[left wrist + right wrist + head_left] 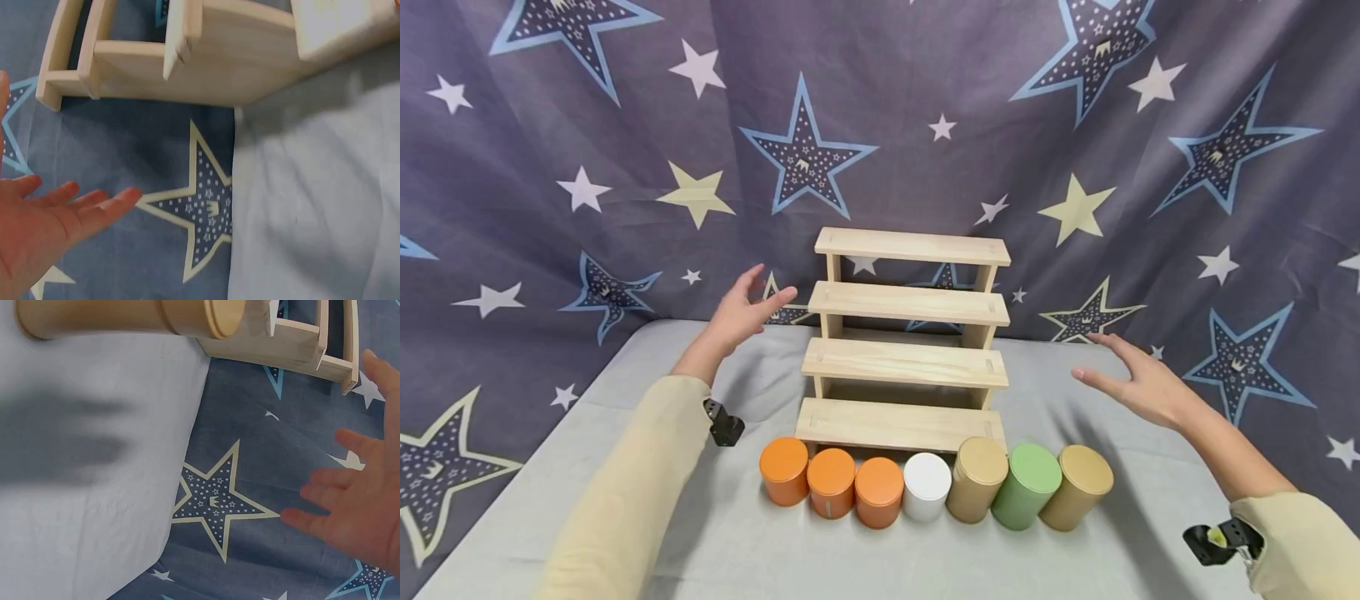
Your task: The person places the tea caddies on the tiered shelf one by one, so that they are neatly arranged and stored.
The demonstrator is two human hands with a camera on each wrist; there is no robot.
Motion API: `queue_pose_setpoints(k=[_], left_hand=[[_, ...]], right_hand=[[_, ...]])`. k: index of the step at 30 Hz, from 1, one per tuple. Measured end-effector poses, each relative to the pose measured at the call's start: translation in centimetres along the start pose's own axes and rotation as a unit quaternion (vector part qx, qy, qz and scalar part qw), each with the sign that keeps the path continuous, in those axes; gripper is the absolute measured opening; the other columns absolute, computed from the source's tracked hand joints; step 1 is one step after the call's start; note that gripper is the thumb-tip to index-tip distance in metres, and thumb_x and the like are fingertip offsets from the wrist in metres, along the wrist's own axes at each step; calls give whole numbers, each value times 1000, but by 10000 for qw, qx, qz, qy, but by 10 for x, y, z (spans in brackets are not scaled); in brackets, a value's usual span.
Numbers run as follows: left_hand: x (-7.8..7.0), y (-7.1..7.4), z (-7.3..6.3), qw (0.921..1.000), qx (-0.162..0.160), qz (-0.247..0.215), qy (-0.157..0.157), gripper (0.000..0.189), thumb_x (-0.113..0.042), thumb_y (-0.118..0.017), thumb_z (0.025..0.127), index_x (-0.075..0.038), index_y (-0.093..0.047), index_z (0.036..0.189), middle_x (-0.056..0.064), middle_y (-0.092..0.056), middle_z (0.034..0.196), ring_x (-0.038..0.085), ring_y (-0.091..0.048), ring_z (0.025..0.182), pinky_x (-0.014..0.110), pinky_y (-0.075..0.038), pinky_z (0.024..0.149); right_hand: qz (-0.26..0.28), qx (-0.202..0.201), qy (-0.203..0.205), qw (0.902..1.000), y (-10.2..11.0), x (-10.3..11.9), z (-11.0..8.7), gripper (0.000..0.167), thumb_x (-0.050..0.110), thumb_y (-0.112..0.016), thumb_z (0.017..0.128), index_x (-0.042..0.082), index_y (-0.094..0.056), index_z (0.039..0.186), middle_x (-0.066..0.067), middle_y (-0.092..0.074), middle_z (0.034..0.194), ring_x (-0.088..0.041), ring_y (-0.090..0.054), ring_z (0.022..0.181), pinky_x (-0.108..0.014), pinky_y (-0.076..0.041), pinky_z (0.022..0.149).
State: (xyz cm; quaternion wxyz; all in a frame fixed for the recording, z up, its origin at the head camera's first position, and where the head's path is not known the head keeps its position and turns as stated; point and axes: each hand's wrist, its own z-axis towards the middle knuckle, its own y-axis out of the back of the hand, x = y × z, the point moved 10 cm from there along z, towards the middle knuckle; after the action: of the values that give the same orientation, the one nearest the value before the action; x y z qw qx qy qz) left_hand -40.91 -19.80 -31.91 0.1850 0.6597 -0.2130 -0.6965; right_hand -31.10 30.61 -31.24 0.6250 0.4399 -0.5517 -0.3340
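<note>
A stepped wooden rack (902, 363) with several pale shelves stands mid-table, its shelves bare. My left hand (741, 313) hovers to its left with fingers spread, holding nothing; the left wrist view shows the same hand (56, 231) beside the rack's side. On the other side, my right hand (1142, 385) is held in the air, fingers apart, also with nothing in it. Along the rack's front stand three orange canisters (832, 483), a white canister (927, 487), a tan canister (977, 481), a green canister (1026, 486) and another tan canister (1077, 488).
A pale cloth covers the table (715, 533). Behind it hangs a grey-purple curtain (917, 183) printed with stars, close to the rack's back. Dark wrist cameras sit on both forearms.
</note>
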Motion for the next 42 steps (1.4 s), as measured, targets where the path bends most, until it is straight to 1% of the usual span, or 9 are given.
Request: queue_pose_setpoints(k=[2,7,11,16,21,24,27,32,42], left_hand=[[-1,-6,2,9992,77,-383,-7,96,-57,-58,84,-16,-4,152,19,-17,155,37,-26,139,56,-44,96],[-2,-19,6,9958,193,-895,8,91,-51,-61,86,-17,-8,152,18,-22,153,35,-31,137,54,-45,96],[0,-27,9,9934,188,-1126,88,87,-46,-63,86,-18,-13,151,17,-25,153,35,-33,136,53,-46,96],[1,-33,11,9897,142,-1417,146,82,-40,-64,87,-18,-18,150,17,-29,151,34,-38,134,51,-46,96],[4,-40,15,9882,208,-1512,153,79,-35,-64,88,-17,-18,150,17,-28,151,34,-37,134,53,-43,100],[5,-44,16,9869,235,-1591,107,80,-33,-64,88,-15,-18,150,17,-26,152,34,-35,136,54,-40,102],[5,-48,17,9859,220,-1657,41,83,-36,-66,86,-14,-18,150,18,-26,152,34,-34,136,53,-40,102],[2,-54,17,9843,177,-1756,22,89,-46,-69,82,-16,-20,150,18,-26,152,32,-37,134,50,-44,100],[4,-71,22,9764,333,-2118,249,84,-29,-65,88,-20,-11,152,16,-19,155,35,-37,134,55,-38,104]], right_hand=[[46,53,78,9999,-2,1,-3,76,54,-50,91,11,-24,148,-29,-23,149,-54,-26,131,-70,-28,94],[269,179,352,9989,-7,8,-11,69,49,-54,91,11,-33,144,-23,-31,147,-50,-32,129,-67,-34,93],[480,306,632,9964,-14,14,-18,63,43,-57,91,7,-39,140,-20,-39,143,-46,-39,126,-63,-37,94],[516,443,934,9933,-24,23,-26,57,38,-61,90,6,-47,135,-20,-49,135,-41,-51,116,-58,-45,89],[494,577,1196,9899,-34,32,-36,51,35,-66,87,10,-52,129,-14,-59,125,-27,-59,107,-41,-50,83],[483,769,1314,9872,-41,35,-41,51,35,-68,85,13,-54,128,-10,-60,124,-13,-59,104,-30,-50,79],[578,1015,1388,9834,-47,36,-44,51,34,-69,84,13,-53,129,-10,-60,124,-3,-57,102,-25,-49,78],[774,1332,1545,9759,-53,36,-50,52,28,-70,84,9,-52,129,-13,-59,122,0,-57,101,-25,-49,75],[1141,1692,1528,9670,-66,32,-55,53,25,-72,82,5,-53,127,-14,-59,120,1,-56,95,-21,-46,70]])
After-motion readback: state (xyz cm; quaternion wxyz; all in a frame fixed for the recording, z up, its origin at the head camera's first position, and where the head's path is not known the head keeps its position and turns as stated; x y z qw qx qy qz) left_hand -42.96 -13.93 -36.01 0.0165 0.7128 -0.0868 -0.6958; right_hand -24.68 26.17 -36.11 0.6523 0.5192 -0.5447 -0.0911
